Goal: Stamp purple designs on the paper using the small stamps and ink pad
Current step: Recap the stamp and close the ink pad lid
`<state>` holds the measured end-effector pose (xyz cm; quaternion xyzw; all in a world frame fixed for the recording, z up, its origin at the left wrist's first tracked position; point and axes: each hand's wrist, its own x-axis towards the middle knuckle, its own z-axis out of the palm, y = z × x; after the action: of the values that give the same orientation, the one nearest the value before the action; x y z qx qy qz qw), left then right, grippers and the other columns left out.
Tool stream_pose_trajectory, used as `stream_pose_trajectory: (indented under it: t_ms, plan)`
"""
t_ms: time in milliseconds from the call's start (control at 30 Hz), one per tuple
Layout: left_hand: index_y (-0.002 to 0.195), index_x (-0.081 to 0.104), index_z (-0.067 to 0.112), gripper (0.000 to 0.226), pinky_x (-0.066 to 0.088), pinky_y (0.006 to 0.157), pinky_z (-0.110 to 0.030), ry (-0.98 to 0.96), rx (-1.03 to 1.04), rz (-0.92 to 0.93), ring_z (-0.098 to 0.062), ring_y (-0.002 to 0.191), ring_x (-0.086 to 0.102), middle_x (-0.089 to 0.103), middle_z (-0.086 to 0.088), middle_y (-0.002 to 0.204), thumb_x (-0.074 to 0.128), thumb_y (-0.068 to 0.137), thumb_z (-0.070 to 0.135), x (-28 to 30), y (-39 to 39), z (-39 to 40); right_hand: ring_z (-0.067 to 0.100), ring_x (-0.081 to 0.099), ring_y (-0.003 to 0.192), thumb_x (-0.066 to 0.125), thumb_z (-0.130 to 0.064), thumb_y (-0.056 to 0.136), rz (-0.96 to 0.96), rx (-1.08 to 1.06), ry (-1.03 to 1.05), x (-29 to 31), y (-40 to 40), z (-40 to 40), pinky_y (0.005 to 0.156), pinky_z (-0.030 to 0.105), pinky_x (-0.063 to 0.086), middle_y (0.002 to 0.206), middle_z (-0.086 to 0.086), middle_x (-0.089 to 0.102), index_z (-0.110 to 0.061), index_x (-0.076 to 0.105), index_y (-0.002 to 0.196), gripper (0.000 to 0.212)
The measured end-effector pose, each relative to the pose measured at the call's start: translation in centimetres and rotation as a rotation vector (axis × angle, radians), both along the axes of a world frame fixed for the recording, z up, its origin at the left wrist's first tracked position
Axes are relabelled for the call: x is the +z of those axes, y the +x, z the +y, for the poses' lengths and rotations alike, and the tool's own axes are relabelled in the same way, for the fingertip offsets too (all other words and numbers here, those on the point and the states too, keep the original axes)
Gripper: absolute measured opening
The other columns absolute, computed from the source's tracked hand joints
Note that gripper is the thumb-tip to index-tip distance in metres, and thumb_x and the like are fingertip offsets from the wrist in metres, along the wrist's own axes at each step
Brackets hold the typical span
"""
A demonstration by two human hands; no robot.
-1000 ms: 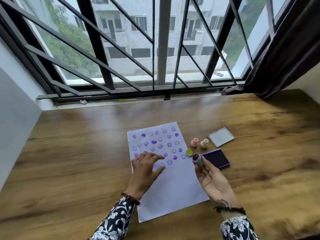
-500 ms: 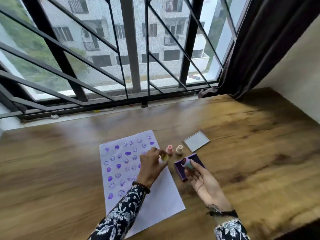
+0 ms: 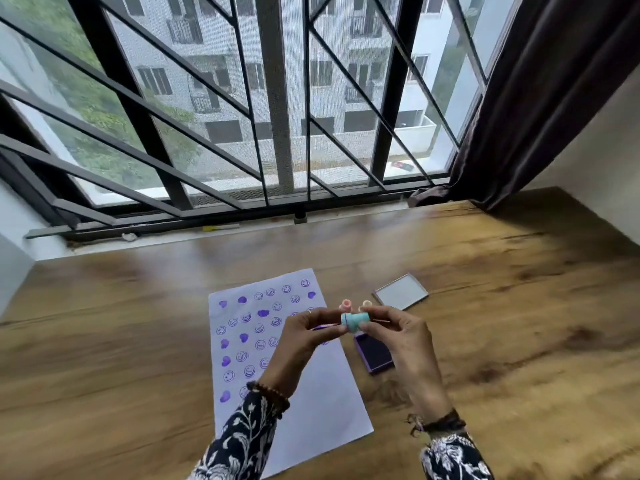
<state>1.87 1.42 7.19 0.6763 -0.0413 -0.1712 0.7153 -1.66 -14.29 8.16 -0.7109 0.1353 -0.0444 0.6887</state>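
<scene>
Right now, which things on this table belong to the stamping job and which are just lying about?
In use: small teal stamp held by both hands, white stamped paper, purple ink pad, pink stamp, cream stamp.

Lying about: grey square lid, dark curtain.

2 long sleeves in dark navy fabric printed with white flowers and leafy stems are worn. A brown beaded bracelet is seen at the left wrist, a dark corded band at the right. A thin ring is worn on 1 left finger.
</scene>
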Motion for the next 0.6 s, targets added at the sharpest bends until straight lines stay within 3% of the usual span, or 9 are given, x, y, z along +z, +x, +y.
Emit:
stream_pose_trajectory:
  t_ms: [167, 233, 433, 533, 600]
  plan:
    - [0.091, 0.070, 0.000, 0.023, 0.054, 0.075, -0.016, 0.007, 0.071, -0.066, -0.015, 0.086, 0.068, 0.072, -0.016, 0.097, 0.071, 0.069, -0.007, 0.2, 0.1, -0.9, 0.010, 0.069, 0.075, 0.078, -0.015, 0.068, -0.029, 0.000, -0.034, 0.3, 1.0, -0.5, 0.067, 0.020, 0.054, 0.076, -0.003, 0.076, -0.024, 0.075, 0.075, 0.011]
    - [0.089, 0.071, 0.002, 0.021, 0.054, 0.076, -0.017, 0.006, 0.087, -0.077, -0.015, 0.087, 0.068, 0.073, -0.015, 0.096, 0.072, 0.069, -0.004, 0.1, 0.3, -1.0, 0.005, 0.069, 0.071, 0.078, -0.013, 0.067, -0.052, 0.020, -0.059, 0.5, 1.5, -0.7, 0.064, 0.013, 0.052, 0.070, -0.011, 0.075, -0.027, 0.074, 0.070, 0.014]
    - [0.084, 0.073, 0.007, 0.021, 0.053, 0.070, -0.014, -0.034, 0.068, -0.066, -0.011, 0.082, 0.070, 0.077, 0.005, 0.080, 0.071, 0.068, -0.007, -0.1, 0.9, -0.6, 0.004, 0.070, 0.077, 0.080, -0.017, 0.065, -0.048, 0.135, -0.111, 0.0, 2.4, -1.1, 0.066, 0.012, 0.051, 0.075, -0.015, 0.076, -0.032, 0.074, 0.071, 0.017]
    - [0.082, 0.073, 0.005, 0.020, 0.055, 0.070, -0.017, 0.008, 0.110, -0.100, -0.012, 0.079, 0.070, 0.076, -0.007, 0.083, 0.074, 0.066, -0.006, -0.4, 1.0, -1.1, 0.008, 0.071, 0.072, 0.080, -0.037, 0.057, -0.012, 0.108, -0.098, -0.1, 2.8, -1.2, 0.066, 0.021, 0.056, 0.071, -0.011, 0.076, -0.032, 0.075, 0.067, 0.012]
    - [0.082, 0.070, 0.001, 0.019, 0.054, 0.066, -0.016, 0.032, 0.128, -0.125, -0.013, 0.078, 0.071, 0.074, -0.015, 0.085, 0.075, 0.065, -0.006, -0.7, 0.9, -1.5, 0.011, 0.069, 0.063, 0.075, -0.057, 0.048, 0.021, 0.059, -0.131, -0.4, 3.0, -1.2, 0.062, 0.027, 0.059, 0.064, -0.008, 0.074, -0.028, 0.073, 0.061, 0.032]
